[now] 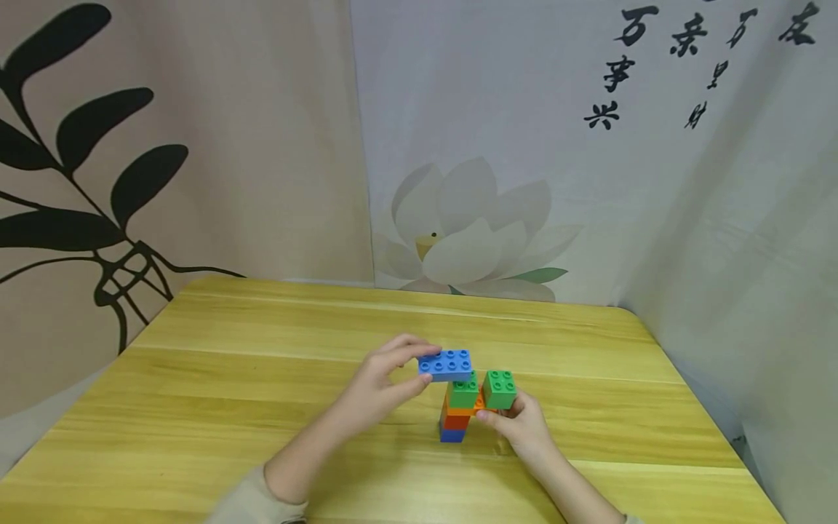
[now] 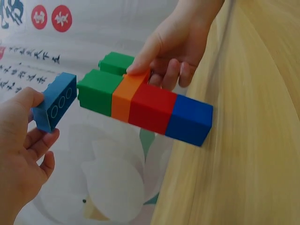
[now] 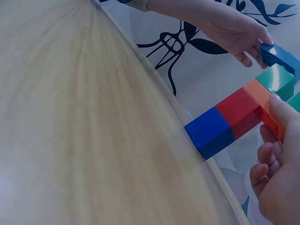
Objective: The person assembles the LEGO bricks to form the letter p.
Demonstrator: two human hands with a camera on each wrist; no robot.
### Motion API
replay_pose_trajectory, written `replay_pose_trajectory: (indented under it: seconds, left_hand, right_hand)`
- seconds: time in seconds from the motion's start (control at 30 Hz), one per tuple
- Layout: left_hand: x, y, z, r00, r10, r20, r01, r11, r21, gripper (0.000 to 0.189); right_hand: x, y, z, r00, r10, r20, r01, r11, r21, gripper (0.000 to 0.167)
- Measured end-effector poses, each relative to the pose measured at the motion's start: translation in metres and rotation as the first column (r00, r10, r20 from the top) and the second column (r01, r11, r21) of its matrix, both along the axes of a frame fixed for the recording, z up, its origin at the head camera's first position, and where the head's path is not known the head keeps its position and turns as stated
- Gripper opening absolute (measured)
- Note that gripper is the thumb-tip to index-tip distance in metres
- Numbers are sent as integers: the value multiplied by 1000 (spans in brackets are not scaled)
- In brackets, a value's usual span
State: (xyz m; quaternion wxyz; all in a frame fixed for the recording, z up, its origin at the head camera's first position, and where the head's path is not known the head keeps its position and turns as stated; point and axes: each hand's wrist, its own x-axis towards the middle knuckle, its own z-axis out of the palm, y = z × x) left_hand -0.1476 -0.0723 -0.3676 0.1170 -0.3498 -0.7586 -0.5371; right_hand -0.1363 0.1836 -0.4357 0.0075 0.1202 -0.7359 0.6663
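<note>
My left hand (image 1: 380, 382) pinches a light blue building brick (image 1: 447, 368) between thumb and fingers, at the top of a small stack. The stack has a dark blue brick (image 2: 191, 121) at its base, then a red brick (image 2: 152, 108), then a longer orange brick (image 2: 122, 98) that juts out to the right. Two green bricks sit on the orange one, the left green brick (image 2: 98, 93) and the right green brick (image 1: 500, 390), with a gap between. Thumb and fingers of my right hand (image 1: 527, 434) grip the jutting orange end. In the left wrist view, the light blue brick overhangs leftward, close above the left green brick.
The stack stands on a wooden table (image 1: 196, 407) with its far edge well behind it. A pale curtain (image 1: 294, 145) with a printed plant, lotus and lettering hangs beyond that edge, and another curtain side lies along the right.
</note>
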Motion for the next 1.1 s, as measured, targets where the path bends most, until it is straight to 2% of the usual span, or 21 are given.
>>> replay_pose_trajectory:
  seconds: [0.33,0.57,0.83,1.1]
  left_hand:
    - [0,18,2,999,-54,6,54,998,22,33]
    - [1,26,2,996,-59,73,58,998,17,33]
    - [-1,34,1,996,-55,71,55,998,8,32]
    - [-2,39,3,992,-70,108,70,998,4,33]
  right_hand:
    - [0,1,0,1000,14,4,-15,999,33,36]
    - [1,1,1,1000,26,3,-26,999,29,38]
    - [1,0,1,1000,10,18,-11,999,35,41]
    - [1,1,0,1000,14,12,-15,1000,24,41]
